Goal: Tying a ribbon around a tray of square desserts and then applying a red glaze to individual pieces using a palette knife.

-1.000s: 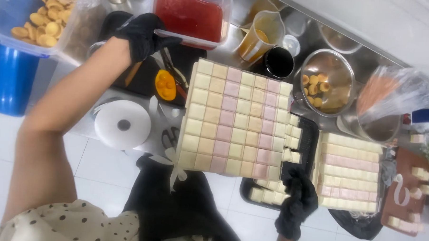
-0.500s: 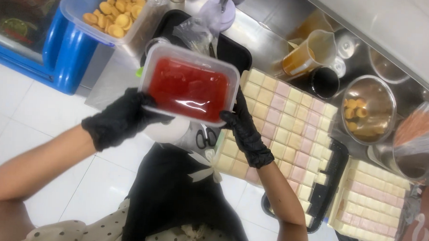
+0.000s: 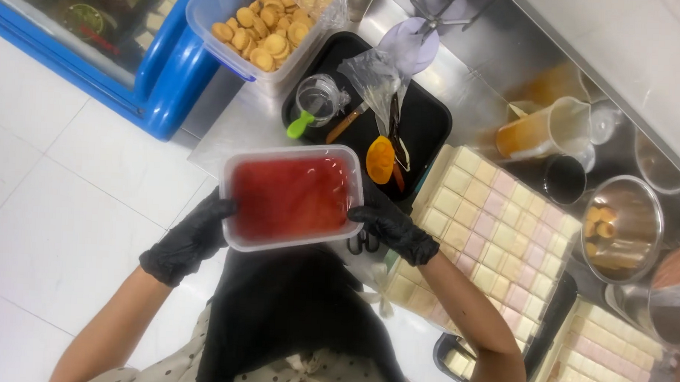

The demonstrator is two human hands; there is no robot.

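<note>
Now both black-gloved hands carry the clear rectangular plastic tub of red sauce (image 3: 291, 197) in front of the black apron, off the steel surface (image 3: 464, 75). Left hand (image 3: 190, 241) grips the near-left edge, fingers (image 3: 217, 211) curled under it; right hand (image 3: 390, 228) clamps the right side. Just beyond sits a black tray (image 3: 425, 122), and beside it a slab of pale yellow and pink squares (image 3: 497, 234).

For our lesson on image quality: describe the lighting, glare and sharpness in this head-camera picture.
Head view: bright, even overhead light; glare on the steel counter and metal bowl; the red-filled container, held in both gloved hands, left and right, is sharp; edges bend from wide-angle distortion.
</note>
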